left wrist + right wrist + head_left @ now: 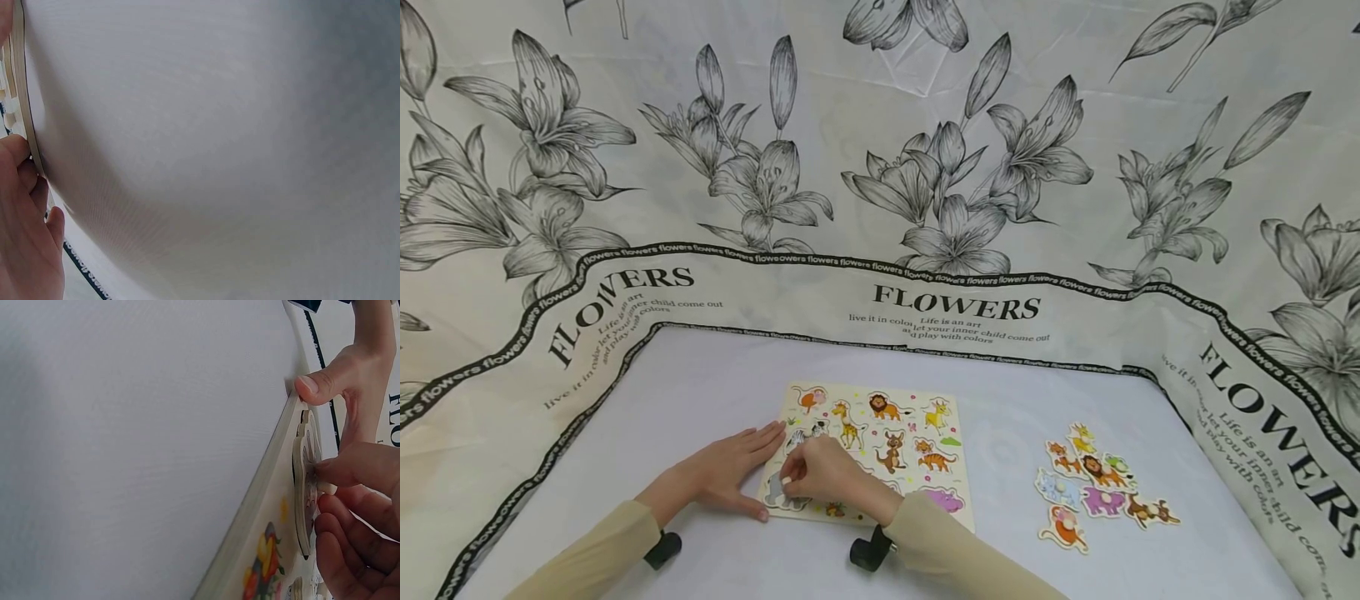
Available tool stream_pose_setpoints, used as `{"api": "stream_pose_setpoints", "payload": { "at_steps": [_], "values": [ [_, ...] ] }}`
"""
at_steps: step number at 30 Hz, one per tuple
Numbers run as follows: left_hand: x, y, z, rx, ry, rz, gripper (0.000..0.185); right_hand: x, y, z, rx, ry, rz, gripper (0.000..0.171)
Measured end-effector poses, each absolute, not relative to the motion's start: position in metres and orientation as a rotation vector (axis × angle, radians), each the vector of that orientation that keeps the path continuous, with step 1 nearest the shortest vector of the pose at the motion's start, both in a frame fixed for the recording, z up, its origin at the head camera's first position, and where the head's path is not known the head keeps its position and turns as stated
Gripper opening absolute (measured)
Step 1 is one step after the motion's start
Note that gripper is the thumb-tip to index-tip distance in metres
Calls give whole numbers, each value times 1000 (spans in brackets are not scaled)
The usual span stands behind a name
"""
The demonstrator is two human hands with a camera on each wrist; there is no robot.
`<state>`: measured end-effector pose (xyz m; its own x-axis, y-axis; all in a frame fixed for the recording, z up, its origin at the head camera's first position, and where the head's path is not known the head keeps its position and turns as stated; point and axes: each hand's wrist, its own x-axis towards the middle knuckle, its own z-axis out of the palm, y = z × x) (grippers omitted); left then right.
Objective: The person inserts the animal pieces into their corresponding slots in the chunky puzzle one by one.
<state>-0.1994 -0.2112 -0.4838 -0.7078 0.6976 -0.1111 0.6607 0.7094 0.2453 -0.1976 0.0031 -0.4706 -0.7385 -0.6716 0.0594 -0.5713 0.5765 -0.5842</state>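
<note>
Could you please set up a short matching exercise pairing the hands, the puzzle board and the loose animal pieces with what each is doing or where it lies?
Things:
1. left hand
2. right hand
3. puzzle board
4. loose animal pieces

States or places:
A. lying in a cluster on the cloth, to the right of the board
B. pinching the knob of the elephant piece at the board's near left corner
C. resting flat, fingers against the board's left edge
D. lying flat on the white cloth, printed with animals

Pairs: 1-C, 2-B, 3-D, 4-A
</note>
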Motion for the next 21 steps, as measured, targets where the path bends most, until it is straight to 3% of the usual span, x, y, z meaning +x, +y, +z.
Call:
{"api": "stream_pose_setpoints", "payload": {
  "at_steps": [21],
  "values": [
    [-199, -210, -481, 1101, 2721, 271, 113, -197, 3, -469, -1032, 2641, -821, 8]
  ]
}}
